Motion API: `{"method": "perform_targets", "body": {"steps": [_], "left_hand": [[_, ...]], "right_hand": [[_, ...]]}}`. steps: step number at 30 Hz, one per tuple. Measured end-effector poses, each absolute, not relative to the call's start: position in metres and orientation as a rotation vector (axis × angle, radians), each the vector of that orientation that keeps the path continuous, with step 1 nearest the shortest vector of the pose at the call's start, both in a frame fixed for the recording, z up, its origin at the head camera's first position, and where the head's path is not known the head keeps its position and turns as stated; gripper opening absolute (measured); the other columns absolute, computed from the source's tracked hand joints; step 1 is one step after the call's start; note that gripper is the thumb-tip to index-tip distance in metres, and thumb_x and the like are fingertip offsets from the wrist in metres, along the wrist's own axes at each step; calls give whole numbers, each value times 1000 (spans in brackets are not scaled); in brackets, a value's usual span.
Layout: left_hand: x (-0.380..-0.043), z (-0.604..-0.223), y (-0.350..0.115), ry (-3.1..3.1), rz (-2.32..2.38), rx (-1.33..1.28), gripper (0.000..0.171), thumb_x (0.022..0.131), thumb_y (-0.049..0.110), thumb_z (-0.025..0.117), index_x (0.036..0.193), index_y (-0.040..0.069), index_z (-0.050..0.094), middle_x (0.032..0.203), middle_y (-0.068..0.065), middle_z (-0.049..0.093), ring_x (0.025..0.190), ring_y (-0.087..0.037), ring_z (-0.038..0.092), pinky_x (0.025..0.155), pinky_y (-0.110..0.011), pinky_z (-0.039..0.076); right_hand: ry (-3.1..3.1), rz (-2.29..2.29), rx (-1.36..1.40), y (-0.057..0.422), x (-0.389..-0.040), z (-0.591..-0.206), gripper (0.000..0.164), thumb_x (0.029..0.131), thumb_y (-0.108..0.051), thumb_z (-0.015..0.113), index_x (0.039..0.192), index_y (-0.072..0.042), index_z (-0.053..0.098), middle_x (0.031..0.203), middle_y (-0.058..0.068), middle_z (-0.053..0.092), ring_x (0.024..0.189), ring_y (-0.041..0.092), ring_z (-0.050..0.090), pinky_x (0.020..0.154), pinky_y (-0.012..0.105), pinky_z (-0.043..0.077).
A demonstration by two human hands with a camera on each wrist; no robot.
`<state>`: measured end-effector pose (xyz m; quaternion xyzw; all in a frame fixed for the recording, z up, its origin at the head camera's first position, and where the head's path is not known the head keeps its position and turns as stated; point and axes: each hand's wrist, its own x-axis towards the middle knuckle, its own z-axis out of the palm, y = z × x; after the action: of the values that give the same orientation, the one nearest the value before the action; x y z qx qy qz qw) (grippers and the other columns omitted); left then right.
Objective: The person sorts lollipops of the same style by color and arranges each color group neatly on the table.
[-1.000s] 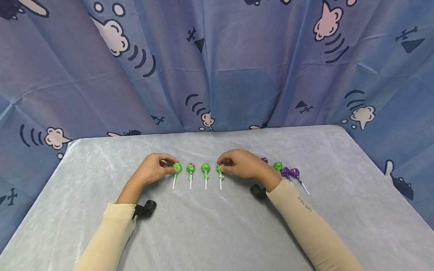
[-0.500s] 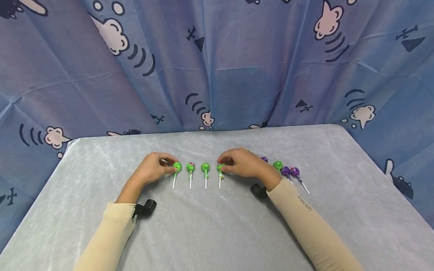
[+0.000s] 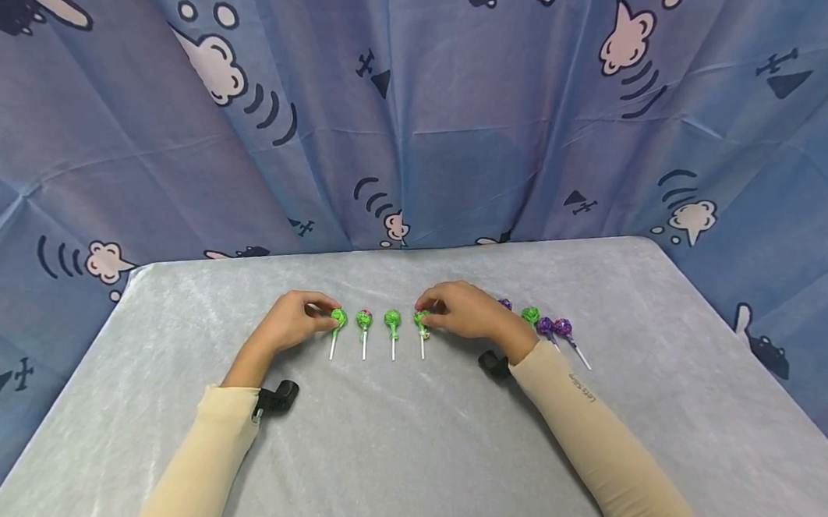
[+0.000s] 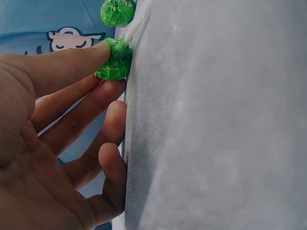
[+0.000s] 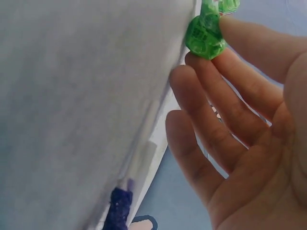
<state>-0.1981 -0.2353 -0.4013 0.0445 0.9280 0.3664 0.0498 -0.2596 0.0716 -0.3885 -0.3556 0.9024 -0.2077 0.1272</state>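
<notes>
Several green-wrapped lollipops lie in a row on the grey cloth, their white sticks pointing toward me. My left hand (image 3: 293,321) pinches the head of the leftmost green lollipop (image 4: 115,64) between thumb and fingers. At the row's other end, my right hand (image 3: 463,312) pinches the head of the rightmost green lollipop (image 5: 204,40). Between the two hands lie a green lollipop with a pink patch (image 3: 364,320) and a plain green one (image 3: 393,320), neither of them touched.
Right of my right wrist lie another green lollipop (image 3: 530,316) and purple ones, including a purple lollipop (image 3: 562,328) with its stick slanting right. One purple lollipop is partly hidden behind the right hand. A patterned blue curtain (image 3: 420,134) hangs behind the table (image 3: 404,445).
The stick of the rightmost lollipop in the row shifts slightly left, then back right, under my right hand. My left hand stays in place on its lollipop.
</notes>
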Motion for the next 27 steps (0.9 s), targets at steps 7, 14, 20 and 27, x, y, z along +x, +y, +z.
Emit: {"method": "perform_targets", "body": {"steps": [7, 14, 20, 27], "left_hand": [[-199, -401, -235, 2827, 1116, 132, 25, 88, 19, 76, 112, 14, 75, 111, -10, 73, 100, -26, 66, 83, -39, 51], [-198, -402, -235, 2828, 1105, 124, 25, 88, 20, 76, 112, 15, 75, 112, -9, 73, 99, -25, 65, 82, -38, 50], [-198, -402, -234, 2829, 1106, 123, 25, 87, 20, 76, 112, 15, 75, 111, -9, 73, 98, -24, 65, 81, -37, 50], [-199, -402, -235, 2828, 1108, 111, 25, 87, 21, 76, 112, 16, 75, 111, -8, 74, 99, -24, 65, 83, -38, 50]], "right_hand": [[2637, -600, -1033, 72, -260, -389, 25, 95, -25, 69, 117, -16, 72, 114, -2, 73, 101, 15, 67, 91, 37, 53], [2649, -586, -1027, 70, -257, -387, 26, 95, -26, 69, 118, -15, 72, 114, -2, 73, 102, 15, 67, 92, 37, 53], [2663, -567, -1009, 70, -257, -389, 26, 95, -26, 69, 119, -16, 71, 114, -2, 73, 102, 14, 68, 92, 38, 53], [2677, -568, -1010, 78, -255, -377, 31, 94, -27, 69, 123, -15, 69, 119, 0, 71, 103, 16, 67, 89, 38, 53]]}}
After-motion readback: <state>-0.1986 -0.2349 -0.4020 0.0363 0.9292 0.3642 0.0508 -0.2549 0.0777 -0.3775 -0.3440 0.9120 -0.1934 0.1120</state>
